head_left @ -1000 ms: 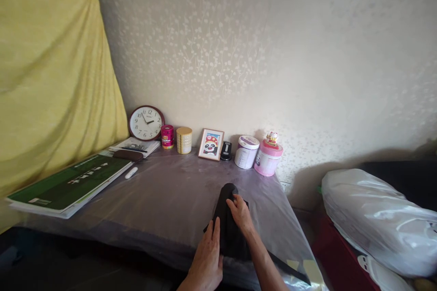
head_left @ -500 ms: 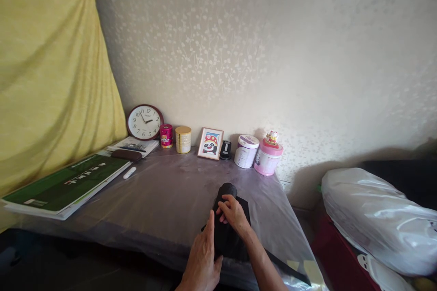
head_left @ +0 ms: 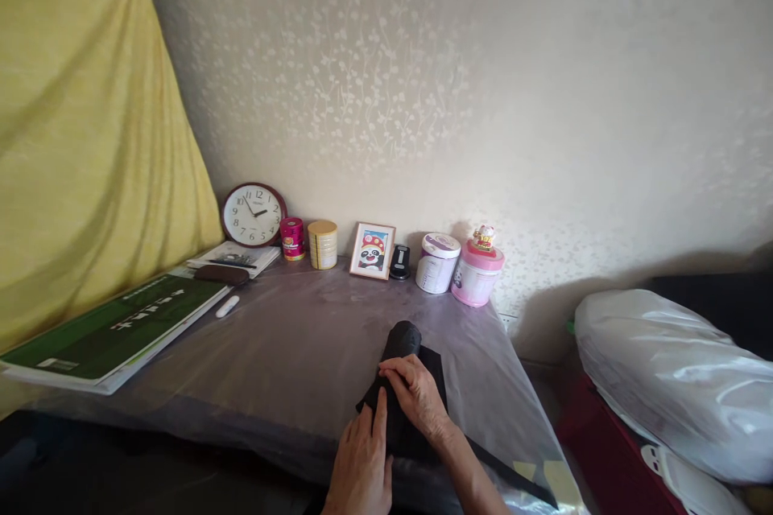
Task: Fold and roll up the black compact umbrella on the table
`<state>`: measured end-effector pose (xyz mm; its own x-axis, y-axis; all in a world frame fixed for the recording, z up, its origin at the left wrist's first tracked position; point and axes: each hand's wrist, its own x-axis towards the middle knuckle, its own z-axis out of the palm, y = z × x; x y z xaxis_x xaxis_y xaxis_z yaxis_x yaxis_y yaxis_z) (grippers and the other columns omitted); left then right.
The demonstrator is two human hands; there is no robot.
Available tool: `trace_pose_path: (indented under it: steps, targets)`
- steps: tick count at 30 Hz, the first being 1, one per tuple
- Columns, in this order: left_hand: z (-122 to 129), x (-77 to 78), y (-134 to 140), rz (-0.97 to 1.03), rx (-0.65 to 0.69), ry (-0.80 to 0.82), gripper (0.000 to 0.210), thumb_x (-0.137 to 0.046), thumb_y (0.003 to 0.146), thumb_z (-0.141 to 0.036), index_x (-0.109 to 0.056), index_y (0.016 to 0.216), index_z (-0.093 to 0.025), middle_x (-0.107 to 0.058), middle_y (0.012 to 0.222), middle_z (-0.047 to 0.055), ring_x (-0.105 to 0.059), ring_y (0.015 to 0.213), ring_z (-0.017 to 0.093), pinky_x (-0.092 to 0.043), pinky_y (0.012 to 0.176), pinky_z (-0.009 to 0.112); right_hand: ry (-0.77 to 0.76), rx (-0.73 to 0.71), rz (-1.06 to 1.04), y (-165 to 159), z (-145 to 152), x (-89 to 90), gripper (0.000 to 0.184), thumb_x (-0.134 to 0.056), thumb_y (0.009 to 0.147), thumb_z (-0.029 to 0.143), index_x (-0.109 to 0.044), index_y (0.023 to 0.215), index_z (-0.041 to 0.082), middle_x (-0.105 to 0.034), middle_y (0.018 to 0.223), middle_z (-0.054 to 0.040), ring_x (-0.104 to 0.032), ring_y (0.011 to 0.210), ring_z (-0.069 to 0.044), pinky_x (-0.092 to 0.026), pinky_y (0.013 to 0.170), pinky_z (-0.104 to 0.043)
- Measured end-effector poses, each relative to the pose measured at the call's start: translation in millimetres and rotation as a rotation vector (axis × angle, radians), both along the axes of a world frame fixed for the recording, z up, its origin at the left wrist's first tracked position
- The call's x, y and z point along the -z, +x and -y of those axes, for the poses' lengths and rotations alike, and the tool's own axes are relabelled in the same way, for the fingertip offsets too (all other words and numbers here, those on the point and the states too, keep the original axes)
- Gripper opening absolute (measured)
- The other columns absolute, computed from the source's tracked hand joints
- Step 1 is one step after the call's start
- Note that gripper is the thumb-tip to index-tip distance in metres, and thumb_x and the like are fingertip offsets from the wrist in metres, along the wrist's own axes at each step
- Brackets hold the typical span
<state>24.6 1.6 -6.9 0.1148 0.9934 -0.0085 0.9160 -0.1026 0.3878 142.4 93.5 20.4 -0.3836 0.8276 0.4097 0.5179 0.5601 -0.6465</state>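
Observation:
A black cloth-like bundle (head_left: 403, 339) lies near the front edge of the table, its rounded, roll-shaped end pointing toward the wall. Flat black material spreads beside and under it, and a long black strap (head_left: 513, 473) trails off to the right. My right hand (head_left: 416, 394) is closed in a pinch on the black material on top of the bundle. Against the left side of the bundle rests my left hand (head_left: 365, 451), fingers stretched out and pointing forward. My hands hide much of the bundle's near part, and I cannot make out exactly what it is.
Along the wall stand a clock (head_left: 254, 214), a pink tin (head_left: 293, 239), a yellow-lidded can (head_left: 323, 245), a framed panda picture (head_left: 373, 251) and two tubs (head_left: 437, 265). A green book (head_left: 114, 330) lies left. Right of the table sits a white plastic bag (head_left: 658, 378).
My right hand has gone from loosely curled fingers over the bundle to a pinch, slightly nearer me. My left hand has shifted lower and flatter against the side.

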Motion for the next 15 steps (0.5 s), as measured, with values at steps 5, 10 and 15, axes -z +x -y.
trace_pose_path:
  steps: [5, 10, 15]
  targets:
    - [-4, 13.9, -3, 0.042, 0.016, 0.018, 0.073, -0.039, 0.074, -0.015, -0.011, 0.141, -0.008, -0.038, 0.139, 0.016, -0.040, 0.123, 0.025, -0.031, 0.103, 0.037, 0.162, -0.061, 0.176, 4, -6, 9.6, 0.025, -0.043, 0.090, 0.024, -0.065, 0.099, 0.026, -0.068, 0.105, -0.0021, -0.047, 0.118, -0.019, -0.027, 0.105, -0.042]
    - [-5, 16.4, -3, 0.021, 0.013, -0.005, 0.075, -0.040, 0.072, -0.015, -0.012, 0.140, -0.006, -0.037, 0.140, 0.016, -0.038, 0.126, 0.025, -0.032, 0.103, 0.037, 0.134, -0.065, 0.235, 2, -30, 12.3, 0.030, -0.036, 0.093, 0.023, -0.066, 0.098, 0.026, -0.067, 0.106, -0.0010, -0.046, 0.119, -0.017, -0.020, 0.107, -0.044]
    - [-8, 14.4, -4, -0.005, 0.006, -0.072, 0.075, -0.041, 0.070, -0.015, -0.015, 0.140, -0.005, -0.035, 0.142, 0.015, -0.036, 0.128, 0.024, -0.031, 0.105, 0.034, 0.124, -0.044, 0.250, 1, -56, 14.3, 0.030, -0.037, 0.092, 0.025, -0.067, 0.094, 0.026, -0.069, 0.102, -0.0008, -0.047, 0.118, -0.018, -0.018, 0.107, -0.044]
